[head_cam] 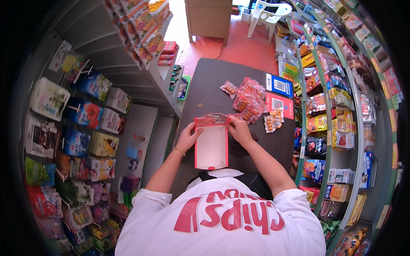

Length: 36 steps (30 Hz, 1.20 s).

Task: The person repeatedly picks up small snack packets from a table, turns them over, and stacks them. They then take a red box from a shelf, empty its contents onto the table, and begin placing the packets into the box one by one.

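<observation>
Before me on the dark table [211, 76] lies a red cardboard box [211, 147] with a white inside and its top open. Nothing lies in the part of the box that shows. My left hand [189, 137] grips its far left corner, thumb over the rim. At the far right corner, my right hand [238, 129] holds the raised red printed flap [211, 119]. Just beyond the right hand is a heap of small red-and-clear sausage packets [248, 99]. One packet [229, 88] sits apart on its left, and orange-toned packets [274, 121] lie to its right.
A blue card [279, 85] and a red card [279, 105] with printed codes lie along the table's right edge. Shelves of packaged snacks [320, 128] stand close on the right. Hanging bags [80, 140] line the left. A white plastic chair [267, 17] stands beyond the table.
</observation>
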### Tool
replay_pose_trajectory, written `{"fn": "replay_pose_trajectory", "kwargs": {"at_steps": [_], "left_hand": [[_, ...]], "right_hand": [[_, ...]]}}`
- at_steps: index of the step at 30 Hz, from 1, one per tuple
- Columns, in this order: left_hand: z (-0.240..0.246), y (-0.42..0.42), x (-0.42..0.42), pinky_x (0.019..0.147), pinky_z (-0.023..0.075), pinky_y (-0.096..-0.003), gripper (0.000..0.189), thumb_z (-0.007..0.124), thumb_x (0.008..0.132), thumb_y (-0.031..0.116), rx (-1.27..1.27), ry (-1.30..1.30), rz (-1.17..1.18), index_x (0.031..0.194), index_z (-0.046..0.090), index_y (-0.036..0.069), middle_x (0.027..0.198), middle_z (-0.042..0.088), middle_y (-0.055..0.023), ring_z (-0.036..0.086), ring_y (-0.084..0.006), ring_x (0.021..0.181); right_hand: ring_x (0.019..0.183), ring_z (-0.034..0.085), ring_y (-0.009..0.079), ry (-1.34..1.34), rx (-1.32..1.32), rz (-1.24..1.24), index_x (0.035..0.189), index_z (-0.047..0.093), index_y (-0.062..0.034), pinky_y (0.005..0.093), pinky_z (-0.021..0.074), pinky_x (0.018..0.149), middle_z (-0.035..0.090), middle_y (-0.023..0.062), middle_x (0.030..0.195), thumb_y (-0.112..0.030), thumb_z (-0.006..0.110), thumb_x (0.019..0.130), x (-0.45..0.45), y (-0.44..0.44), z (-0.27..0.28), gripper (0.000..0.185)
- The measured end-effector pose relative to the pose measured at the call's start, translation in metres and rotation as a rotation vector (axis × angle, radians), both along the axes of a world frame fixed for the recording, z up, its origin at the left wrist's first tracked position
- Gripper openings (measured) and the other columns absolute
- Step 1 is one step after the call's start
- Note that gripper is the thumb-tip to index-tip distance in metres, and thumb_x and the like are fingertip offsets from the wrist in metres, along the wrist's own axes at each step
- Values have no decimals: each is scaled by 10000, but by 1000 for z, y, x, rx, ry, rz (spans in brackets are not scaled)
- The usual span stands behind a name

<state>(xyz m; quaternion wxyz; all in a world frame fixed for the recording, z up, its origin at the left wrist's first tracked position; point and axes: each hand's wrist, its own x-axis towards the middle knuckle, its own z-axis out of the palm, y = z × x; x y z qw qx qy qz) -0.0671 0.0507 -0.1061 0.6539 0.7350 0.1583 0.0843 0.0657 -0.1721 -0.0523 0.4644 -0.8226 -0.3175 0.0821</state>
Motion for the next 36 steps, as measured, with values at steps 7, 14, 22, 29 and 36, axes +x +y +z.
{"fn": "replay_pose_trajectory", "kwargs": {"at_steps": [7, 14, 22, 29, 36], "left_hand": [[13, -1, 12, 732, 460, -204, 224, 652, 964, 168, 48, 7, 163, 1139, 707, 40, 942, 691, 39, 569, -26, 814], [9, 11, 48, 759, 463, -220, 255, 652, 970, 209, 83, 77, 121, 1151, 681, 32, 963, 691, 17, 576, -43, 848], [10, 0, 35, 1004, 481, -368, 493, 639, 965, 223, 159, -68, 323, 1387, 471, 34, 1369, 483, -168, 533, -274, 1247], [55, -15, -11, 1009, 461, -315, 312, 513, 999, 52, 145, -284, 459, 1308, 525, 13, 1288, 512, -101, 554, -181, 1173], [102, -56, -10, 969, 474, -280, 258, 511, 1040, 168, -303, -189, 15, 1261, 557, 41, 1227, 585, -47, 592, -124, 1100]], "right_hand": [[841, 686, 311, -32, 82, -141, 971, 662, -8, 384, 532, 756, 680, 160, 907, -127, 693, 870, 18, -13, 12, 159], [948, 619, 309, -528, -382, -167, 908, 686, -90, 427, 494, 815, 649, 104, 1004, -136, 684, 808, 54, -46, 6, 110], [1097, 574, 242, -661, -680, 9, 1073, 697, -87, 391, 425, 924, 640, 77, 1161, -166, 633, 823, 30, -9, -54, 270], [913, 629, 238, -701, -688, -18, 958, 686, -82, 380, 467, 780, 646, 71, 980, -159, 538, 896, 29, -10, -33, 178], [1019, 645, 152, 647, 468, -61, 1230, 516, -108, 323, 548, 825, 645, 64, 1133, -88, 609, 963, -10, -31, 51, 284]]}}
